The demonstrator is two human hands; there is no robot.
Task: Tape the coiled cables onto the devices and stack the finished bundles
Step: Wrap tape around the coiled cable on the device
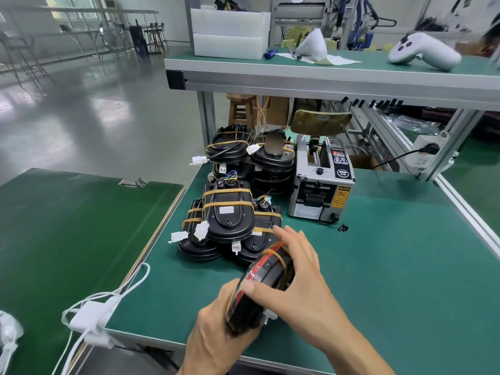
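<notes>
A black device (266,282), tilted on edge with a red strip along its rim and bands of tan tape (278,257) crossing it, is being held just above the near part of the green workbench (392,266). The left hand (216,331) is gripping its lower end, fingers curled around the casing. The right hand (300,274) is wrapping over its upper side, thumb pressing along the rim and fingers spreading across the far face. A white connector (270,315) is poking out beneath the right palm. Just beyond, taped bundles (230,220) are lying stacked in overlapping piles, with taller stacks (273,163) standing behind them. An automatic tape dispenser (322,180) is sitting just beside those stacks. A white charger with cables (89,318) is resting at the bench's near left corner.
</notes>
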